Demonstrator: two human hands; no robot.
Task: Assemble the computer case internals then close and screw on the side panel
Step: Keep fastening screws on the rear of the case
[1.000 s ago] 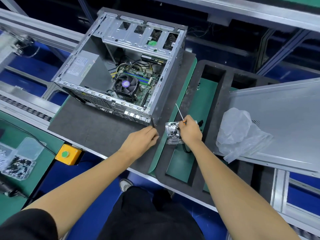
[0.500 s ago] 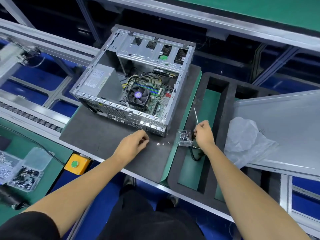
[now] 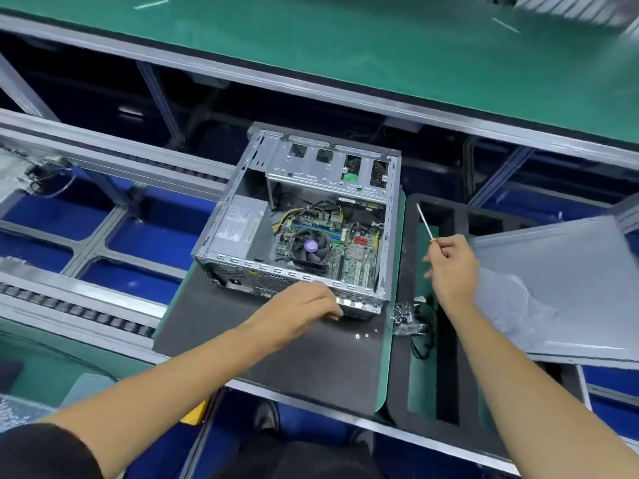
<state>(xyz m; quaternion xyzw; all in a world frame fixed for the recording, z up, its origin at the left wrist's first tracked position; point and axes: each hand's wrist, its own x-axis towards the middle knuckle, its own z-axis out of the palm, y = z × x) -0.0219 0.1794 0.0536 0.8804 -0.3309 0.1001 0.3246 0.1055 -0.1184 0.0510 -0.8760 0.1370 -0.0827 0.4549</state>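
Since half a second ago my right hand (image 3: 451,267) has lifted off the foam tray (image 3: 408,257), carrying the screwdriver (image 3: 425,224) up with it, and the small clear bag of screws (image 3: 403,318) it was touching now lies alone, below and to the left of that hand. From where I watch, the right hand's fingers are curled round the screwdriver's orange handle, with the thin metal shaft pointing up and away to the left (only a sliver of the handle shows past the knuckles).

My left hand (image 3: 304,307) has slid forward to the near edge of the open computer case (image 3: 297,233); its fingers are bent downward, their tips against the case's lower rear rim. Whether they pinch anything I cannot tell, since the fingertips are hidden by the knuckles. Two loose screws (image 3: 361,336) lie on the dark mat (image 3: 304,361) just right of this hand.

Right of the right hand, the grey side panel (image 3: 560,281) leans across the tray, with a crumpled plastic bag (image 3: 511,302) on it, partly hidden by my wrist. Both the panel's far corner and the frame's top right are blurred.
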